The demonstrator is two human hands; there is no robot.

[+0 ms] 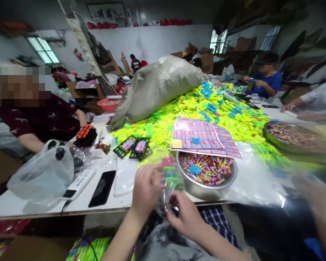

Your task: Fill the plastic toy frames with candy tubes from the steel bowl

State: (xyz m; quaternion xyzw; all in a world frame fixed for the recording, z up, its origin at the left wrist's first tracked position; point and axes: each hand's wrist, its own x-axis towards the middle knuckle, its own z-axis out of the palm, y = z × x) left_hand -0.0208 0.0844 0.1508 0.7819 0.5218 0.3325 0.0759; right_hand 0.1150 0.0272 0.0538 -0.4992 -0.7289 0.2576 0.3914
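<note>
At the table's front edge, a clear plastic bag (174,181) with green and pink pieces inside is between my two hands. My left hand (148,183) is closed on the bag's left side, its fingertips smeared by motion. My right hand (183,212) curls round the bag's lower end, thumb and fingers gripping the film. Just right of the bag stands a metal bowl (206,186) full of small wrapped, multicoloured pieces. Pink printed sheets (198,136) lie over the bowl's back rim. Black cut-out cards (133,146) rest behind my left hand.
A large heap of yellow-green pieces (163,125) covers the table's middle, under a grey sack (163,85). A phone (102,188), a power strip (80,183) and a white plastic bag (43,177) lie to the left. Other people sit around the table; a blurred arm is close on the right.
</note>
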